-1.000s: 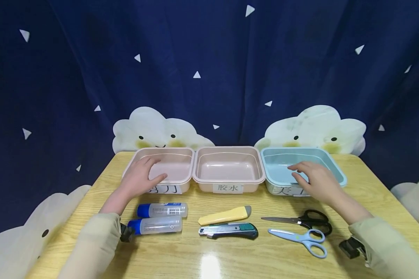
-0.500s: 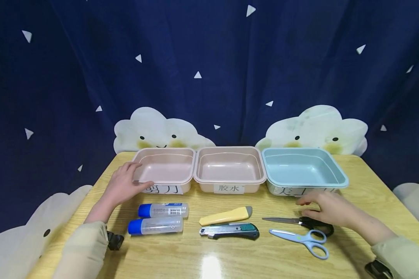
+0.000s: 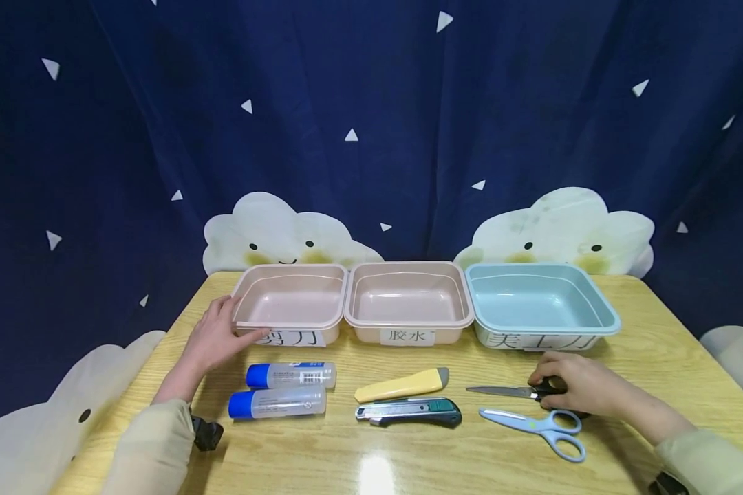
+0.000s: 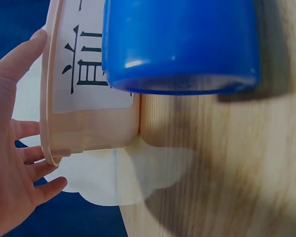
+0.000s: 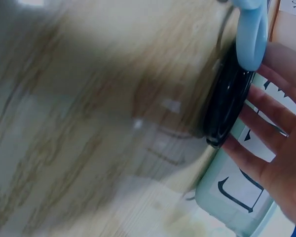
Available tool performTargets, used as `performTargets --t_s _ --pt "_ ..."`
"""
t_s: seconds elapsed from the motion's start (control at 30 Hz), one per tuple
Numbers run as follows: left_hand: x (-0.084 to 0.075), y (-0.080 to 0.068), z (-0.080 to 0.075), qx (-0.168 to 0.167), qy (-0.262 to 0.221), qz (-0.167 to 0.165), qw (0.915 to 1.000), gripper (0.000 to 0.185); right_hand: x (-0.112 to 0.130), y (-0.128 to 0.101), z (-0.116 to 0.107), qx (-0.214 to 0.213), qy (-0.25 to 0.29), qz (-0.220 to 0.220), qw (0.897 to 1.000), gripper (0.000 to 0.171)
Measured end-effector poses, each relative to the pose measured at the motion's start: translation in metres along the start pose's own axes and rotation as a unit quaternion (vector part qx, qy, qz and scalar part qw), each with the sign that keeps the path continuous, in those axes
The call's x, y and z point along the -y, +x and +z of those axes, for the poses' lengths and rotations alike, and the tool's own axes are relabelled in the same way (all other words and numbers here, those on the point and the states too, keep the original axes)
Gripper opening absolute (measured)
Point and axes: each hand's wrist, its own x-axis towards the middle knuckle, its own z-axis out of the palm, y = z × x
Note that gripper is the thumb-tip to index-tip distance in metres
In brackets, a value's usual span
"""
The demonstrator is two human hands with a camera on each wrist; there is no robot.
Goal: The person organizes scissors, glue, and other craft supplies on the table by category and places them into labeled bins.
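Note:
My right hand (image 3: pixel 585 385) is over the black-handled scissors (image 3: pixel 547 390), fingers and thumb around the handles; their blade points left along the table. In the right wrist view, fingertips meet the edge of the black handle (image 5: pixel 229 98). Just in front lie light blue scissors (image 3: pixel 535 426). My left hand (image 3: pixel 213 337) rests at the front left corner of the left pink bin (image 3: pixel 297 330), thumb at its front rim and fingers spread along its side. Two glue bottles (image 3: pixel 291 375) with blue caps lie in front of that bin; one cap (image 4: pixel 180 47) looms large in the left wrist view.
A middle pink bin (image 3: pixel 408 322) and a light blue bin (image 3: pixel 545 328) continue the row, each with a paper label on its front. A yellow utility knife (image 3: pixel 402 385) and a green-and-black utility knife (image 3: pixel 408 410) lie mid-table. A dark blue curtain (image 3: pixel 402 137) hangs behind.
My right hand has come down from over the light blue bin onto the black scissors' handles. My left hand has drawn back from over the left pink bin to its corner.

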Motion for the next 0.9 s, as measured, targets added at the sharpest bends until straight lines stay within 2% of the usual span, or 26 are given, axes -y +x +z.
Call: performTargets --t_s 0.17,0.37,0.5,0.73,0.9 --pt "0.001 0.001 -0.001 0.003 -0.012 -0.017 0.9998 0.100 0.002 0.007 0.000 -0.004 -0.013 0.003 1.000 0.019" --pt "0.002 0.001 -0.002 0.006 -0.022 -0.032 0.9992 0.099 0.007 0.016 -0.005 -0.055 -0.038 -0.030 0.997 0.018" --pt "0.001 0.001 -0.001 0.012 -0.033 -0.043 0.9985 0.101 0.013 0.020 -0.011 -0.064 -0.047 -0.034 0.996 0.017" --pt "0.005 0.000 0.003 0.009 -0.044 -0.056 0.9974 0.103 0.031 0.033 -0.016 -0.047 -0.047 -0.038 0.997 0.020" --pt "0.006 0.000 0.006 0.014 -0.065 -0.068 0.9955 0.108 0.045 0.046 -0.021 -0.023 -0.018 -0.047 0.998 0.016"
